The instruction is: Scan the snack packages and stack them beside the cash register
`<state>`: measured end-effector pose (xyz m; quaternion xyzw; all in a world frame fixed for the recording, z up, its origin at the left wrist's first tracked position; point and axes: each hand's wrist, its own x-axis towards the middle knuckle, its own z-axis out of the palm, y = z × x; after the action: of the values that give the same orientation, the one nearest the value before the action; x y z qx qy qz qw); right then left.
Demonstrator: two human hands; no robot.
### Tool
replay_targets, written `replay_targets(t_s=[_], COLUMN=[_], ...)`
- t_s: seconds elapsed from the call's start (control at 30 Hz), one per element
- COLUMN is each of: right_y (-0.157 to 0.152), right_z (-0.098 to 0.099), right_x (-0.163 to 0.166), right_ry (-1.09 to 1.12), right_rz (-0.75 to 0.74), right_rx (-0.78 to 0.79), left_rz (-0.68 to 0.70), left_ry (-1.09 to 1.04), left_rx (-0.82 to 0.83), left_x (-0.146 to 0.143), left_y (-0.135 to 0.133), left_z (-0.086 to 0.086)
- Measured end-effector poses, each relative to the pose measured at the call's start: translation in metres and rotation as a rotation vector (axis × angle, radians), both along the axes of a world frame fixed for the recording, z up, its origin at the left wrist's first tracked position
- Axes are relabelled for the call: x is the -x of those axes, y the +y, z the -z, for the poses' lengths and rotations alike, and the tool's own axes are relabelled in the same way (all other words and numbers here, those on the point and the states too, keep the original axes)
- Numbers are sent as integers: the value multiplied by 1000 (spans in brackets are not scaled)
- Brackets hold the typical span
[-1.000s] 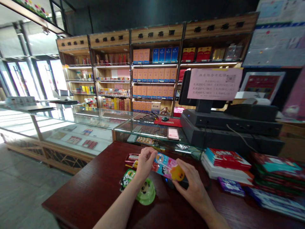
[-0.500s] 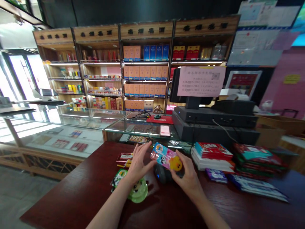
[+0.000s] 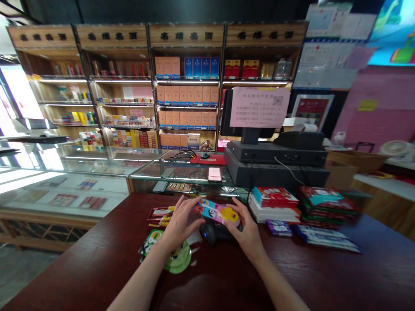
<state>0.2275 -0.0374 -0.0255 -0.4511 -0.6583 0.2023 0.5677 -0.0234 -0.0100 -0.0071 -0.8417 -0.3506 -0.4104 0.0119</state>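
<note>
A colourful flat packet with a panda and a yellow duck on it is tilted above the dark red counter. My right hand grips its right end between thumb and fingers. At the packet's left end, my left hand has its thumb and fingers apart; whether a fingertip touches the packet I cannot tell. Under the packet lies a black device with a small blue light, partly hidden. Green panda-print packets lie beneath my left forearm, which covers part of them. Behind my left hand are red and yellow packs.
To the right stand stacks of red-and-white packs and dark red packs, with a purple pack and blue-white packs before them. Behind are a cash register, a glass display case and stocked shelves.
The view has turned right. The packet has tipped flatter, showing less of its face, and my right hand has shifted its hold on it. My left hand stays beside its left end.
</note>
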Motion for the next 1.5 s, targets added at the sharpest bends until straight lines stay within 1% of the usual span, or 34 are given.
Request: replay_targets(t_s=[0.07, 0.17, 0.27, 0.4, 0.57, 0.8, 0.9, 1.0, 1.07, 1.2, 1.27, 1.3, 1.43, 1.5], right_y=[1, 0, -2, -2, -2, -4, -3, -1, 1, 2, 1, 0, -7, -10], right_z=[-3, -10, -18, -19, -17, -23, -22, -19, -17, -13, -11, -10, -9, -7], right_x=[0, 1, 2, 1, -1, 2, 0, -2, -3, -3, -4, -5, -13, -16], right_ry=[94, 179, 246, 229, 180, 166, 153, 155, 165, 166, 121, 66, -318, -505], right_rz=[-26, -13, -9, -18, 1, 25, 40, 46, 41, -2, -35, -50, -82, -107], right_rx=[94, 204, 274, 306, 362, 406, 416, 395, 362, 296, 271, 250, 131, 96], left_rz=[-3, -21, -42, -69, -120, -88, -76, -65, -87, -195, -258, -291, -415, -460], left_ry=[4, 31, 82, 111, 109, 162, 177, 178, 169, 128, 90, 71, 20, 10], left_rx=[-31, -85, -168, -279, -272, -240, -251, -262, -254, -263, -291, -301, -321, -328], left_x=[0, 0, 0, -3, -8, -10, -10, -7, -4, 3, 6, 8, 15, 19], left_y=[1, 2, 2, -1, -1, 0, 0, -1, 0, 1, 3, 4, 6, 7], left_z=[1, 2, 1, 0, 1, 1, 0, -1, -2, -2, -2, -2, -2, -2])
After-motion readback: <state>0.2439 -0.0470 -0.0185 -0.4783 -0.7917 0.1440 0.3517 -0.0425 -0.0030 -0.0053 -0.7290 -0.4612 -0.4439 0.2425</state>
